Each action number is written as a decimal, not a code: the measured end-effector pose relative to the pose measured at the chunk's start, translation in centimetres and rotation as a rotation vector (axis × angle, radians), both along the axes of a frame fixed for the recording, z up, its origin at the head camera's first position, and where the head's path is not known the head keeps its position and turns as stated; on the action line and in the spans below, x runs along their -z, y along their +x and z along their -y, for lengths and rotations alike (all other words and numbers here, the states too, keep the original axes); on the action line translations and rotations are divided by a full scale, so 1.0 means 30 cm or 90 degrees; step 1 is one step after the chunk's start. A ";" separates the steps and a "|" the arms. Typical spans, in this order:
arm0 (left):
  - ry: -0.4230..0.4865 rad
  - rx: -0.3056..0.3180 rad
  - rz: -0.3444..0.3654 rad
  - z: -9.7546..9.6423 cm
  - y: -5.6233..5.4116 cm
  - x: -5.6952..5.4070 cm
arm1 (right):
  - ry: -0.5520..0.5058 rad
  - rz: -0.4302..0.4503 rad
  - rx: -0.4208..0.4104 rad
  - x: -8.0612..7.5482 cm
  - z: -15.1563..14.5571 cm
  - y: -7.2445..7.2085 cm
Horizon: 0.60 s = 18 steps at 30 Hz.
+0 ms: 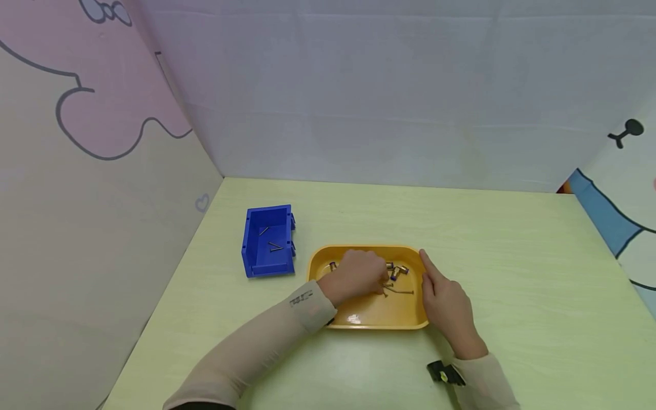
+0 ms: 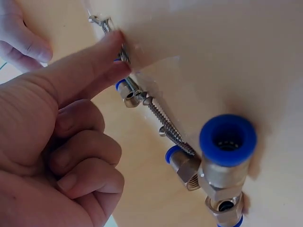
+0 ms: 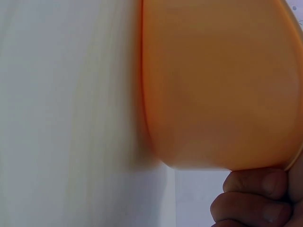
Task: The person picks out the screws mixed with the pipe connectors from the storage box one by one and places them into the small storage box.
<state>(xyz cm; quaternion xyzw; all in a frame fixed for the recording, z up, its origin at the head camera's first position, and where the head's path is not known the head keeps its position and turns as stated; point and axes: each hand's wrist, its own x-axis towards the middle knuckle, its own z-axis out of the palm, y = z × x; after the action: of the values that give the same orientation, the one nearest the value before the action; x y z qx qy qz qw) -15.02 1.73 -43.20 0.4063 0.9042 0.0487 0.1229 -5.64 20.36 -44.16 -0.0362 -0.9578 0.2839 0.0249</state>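
My left hand (image 1: 361,272) reaches into the yellow tray (image 1: 369,326). In the left wrist view its thumb and index finger pinch around a screw (image 2: 105,26), the other fingers curled into the palm. Several more screws (image 2: 163,118) lie close by. Brass fittings with blue collars (image 2: 227,156) sit beside them; some are partly hidden by the hand in the head view. My right hand (image 1: 449,306) grips the tray's right end, index finger along the rim. Its curled fingers (image 3: 251,208) press against the tray's outer wall in the right wrist view.
A blue bin (image 1: 270,267) with a few screws (image 1: 275,246) inside stands on the pale table (image 1: 461,222), left of the tray and farther back. White cloth walls (image 1: 384,102) with printed drawings close off the back and sides.
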 end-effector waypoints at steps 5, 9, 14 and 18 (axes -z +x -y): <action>0.020 0.019 -0.016 -0.002 -0.005 0.004 | 0.001 -0.005 -0.001 0.005 0.000 0.000; 0.025 0.019 -0.036 -0.006 -0.007 0.012 | 0.003 -0.011 0.000 0.009 0.000 -0.001; 0.015 0.016 -0.051 -0.009 -0.006 0.011 | 0.004 -0.011 0.000 0.009 -0.001 -0.001; 0.009 0.009 -0.054 -0.010 -0.005 0.000 | 0.001 -0.006 -0.001 0.005 -0.002 0.000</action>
<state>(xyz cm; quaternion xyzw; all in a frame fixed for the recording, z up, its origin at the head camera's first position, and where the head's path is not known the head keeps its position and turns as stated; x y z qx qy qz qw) -15.16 2.03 -43.19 0.4155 0.9052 0.0372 0.0816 -5.64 20.41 -44.31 -0.0342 -0.9581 0.2830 0.0293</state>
